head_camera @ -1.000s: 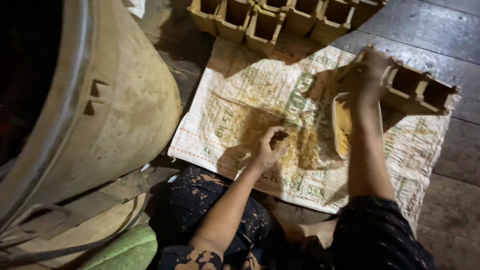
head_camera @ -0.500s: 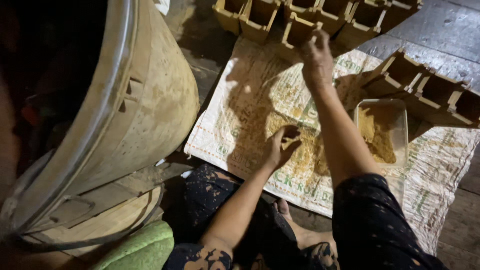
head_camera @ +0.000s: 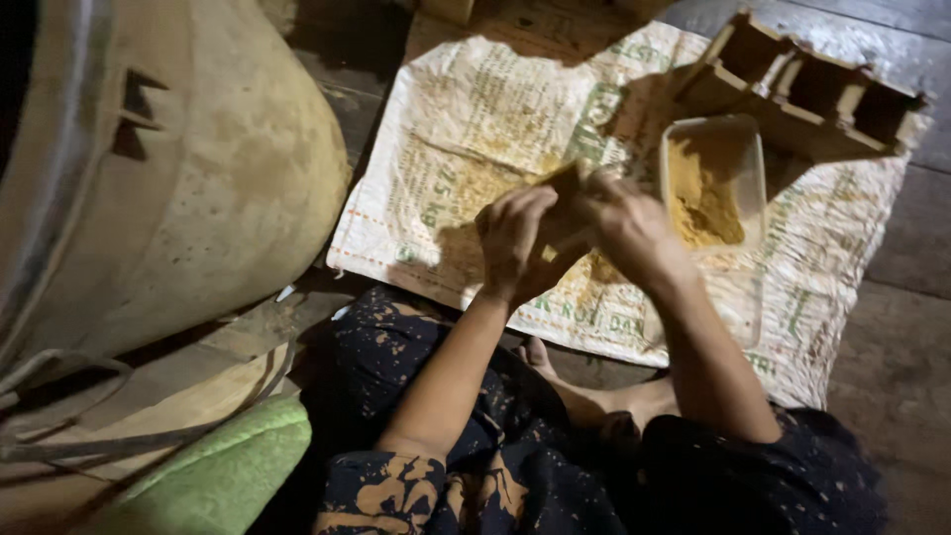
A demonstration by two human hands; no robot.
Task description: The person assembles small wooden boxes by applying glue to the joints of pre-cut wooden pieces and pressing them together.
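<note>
So both hands are up together over the sack (head_camera: pixel 475 109) spread on the floor. The left hand (head_camera: pixel 517 243) and right hand (head_camera: pixel 626 226) are wrapped around a small tan box (head_camera: pixel 561 190), looks like one little open-topped paper or card box, held just above the sack. Fingers on both sides are curled in fairly tight around it, left from the near side, right from the far side. Can't tell what's inside it, the hands cover most of it.

Just right of the hands sits a clear tub (head_camera: pixel 711 178) with yellowish-brown powder in it, maybe a third full. Behind that tub, touching the sack's far edge, is a row of joined boxes (head_camera: pixel 807 84), and the ones I can see into look empty and dark. There's powder dusted all over the middle of the sack.

My guess on progress: early-ish. One box in hand, the row by the tub not yet filled, plenty of powder left.

Big dirty drum (head_camera: pixel 188 188) lies tilted on the left, green cushion (head_camera: pixel 223 476) beside the knee.
</note>
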